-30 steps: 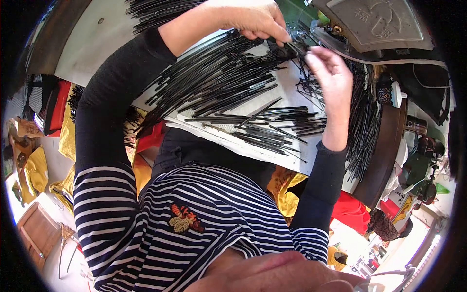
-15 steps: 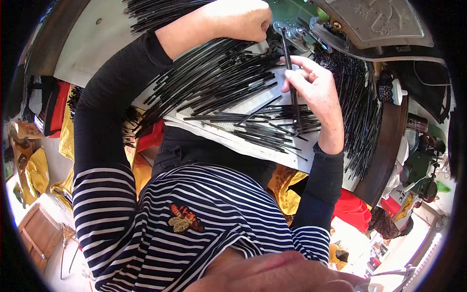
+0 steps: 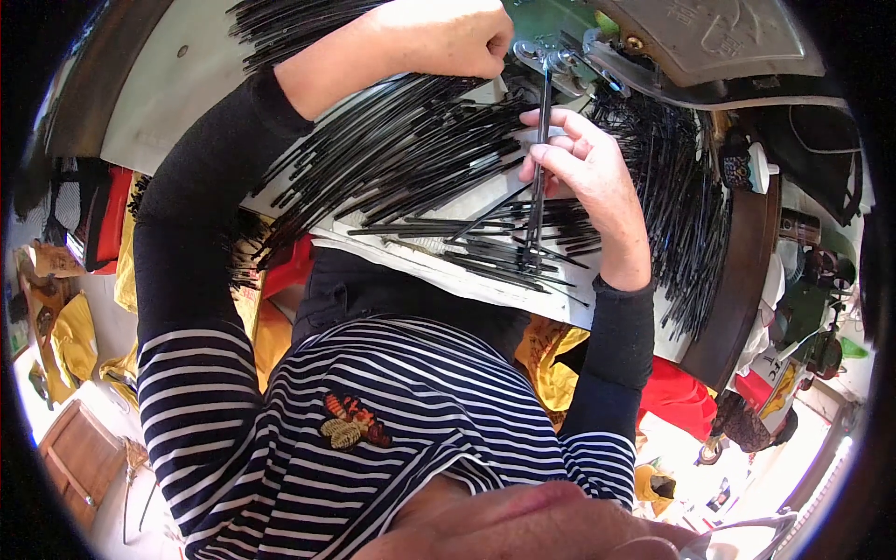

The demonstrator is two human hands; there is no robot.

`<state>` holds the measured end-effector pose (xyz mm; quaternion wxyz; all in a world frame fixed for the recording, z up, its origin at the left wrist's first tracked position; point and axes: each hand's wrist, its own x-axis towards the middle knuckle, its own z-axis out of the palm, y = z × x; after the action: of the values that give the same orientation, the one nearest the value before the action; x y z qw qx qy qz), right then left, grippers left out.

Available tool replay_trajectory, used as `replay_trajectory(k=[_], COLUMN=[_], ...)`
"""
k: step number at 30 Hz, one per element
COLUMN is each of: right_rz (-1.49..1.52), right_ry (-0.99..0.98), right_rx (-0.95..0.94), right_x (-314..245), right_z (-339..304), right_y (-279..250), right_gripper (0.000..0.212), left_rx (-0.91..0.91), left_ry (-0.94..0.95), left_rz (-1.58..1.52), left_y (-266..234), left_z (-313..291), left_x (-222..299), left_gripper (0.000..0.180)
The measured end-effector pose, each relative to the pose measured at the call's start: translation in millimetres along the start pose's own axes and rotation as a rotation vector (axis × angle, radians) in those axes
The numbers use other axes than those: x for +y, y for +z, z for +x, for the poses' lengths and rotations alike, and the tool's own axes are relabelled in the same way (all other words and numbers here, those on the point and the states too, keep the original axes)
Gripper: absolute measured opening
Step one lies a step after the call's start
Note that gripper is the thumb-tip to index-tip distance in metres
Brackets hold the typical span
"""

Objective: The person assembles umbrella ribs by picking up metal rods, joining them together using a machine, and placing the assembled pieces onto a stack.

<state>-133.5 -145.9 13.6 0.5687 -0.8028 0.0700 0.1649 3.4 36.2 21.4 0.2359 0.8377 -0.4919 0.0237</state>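
My right hand [image 3: 588, 163] pinches a slim black rod [image 3: 539, 201] between thumb and fingers. The rod stands nearly upright in the picture, with its far end at the small shiny metal parts [image 3: 551, 58] of a machine and its near end over loose rods. To the left of those parts, my left hand [image 3: 457, 39] is curled into a fist; what it holds, if anything, is hidden. Beneath my hands, many similar black rods [image 3: 401, 154] lie in bundles on the pale tabletop [image 3: 149, 103].
A grey metal machine body [image 3: 714, 37] overhangs the far right. A dense heap of black rods [image 3: 677, 224] lies right of my hand, against the table's dark edge [image 3: 742, 289]. Yellow wrapping [image 3: 551, 373] and red cloth [image 3: 677, 401] sit below the near edge.
The rod in my right hand has swung left at its near end and stands straighter. My right hand has shifted slightly left. My left fist stays beside the metal parts.
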Motion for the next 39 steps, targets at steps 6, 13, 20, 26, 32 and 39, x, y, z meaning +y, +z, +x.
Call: replay_trajectory(k=[6, 13, 20, 26, 32, 39], right_rz=[0.141, 0.201, 0.225, 0.264, 0.305, 0.366], right_ry=[-0.004, -0.030, -0.089, -0.124, -0.150, -0.164], right_rx=[-0.057, -0.047, -0.028, -0.004, 0.033, 0.065], right_x=[-0.4, 2.6, 0.0, 2.1, 2.3, 4.5], right_z=[0.3, 3.5, 3.0, 4.8, 8.6, 12.2], right_y=[5.0, 4.3, 5.3, 5.1, 5.6, 3.1], right_gripper=[0.034, 0.033, 0.034, 0.034, 0.034, 0.031], left_rx=[-0.274, -0.214, -0.206, -0.199, -0.162, -0.148], left_ry=[-0.297, -0.281, -0.269, -0.270, -0.250, -0.249], left_rz=[-1.011, -1.023, -1.088, -1.141, -1.108, -1.074], left_y=[6.5, 24.4, 26.5, 22.7, 23.3, 25.0], left_z=[9.5, 8.8, 8.6, 9.7, 13.8, 20.9], left_x=[-3.8, 1.4, -2.0, 2.5, 4.5, 5.8], left_gripper=[0.023, 0.038, 0.041, 0.040, 0.037, 0.033])
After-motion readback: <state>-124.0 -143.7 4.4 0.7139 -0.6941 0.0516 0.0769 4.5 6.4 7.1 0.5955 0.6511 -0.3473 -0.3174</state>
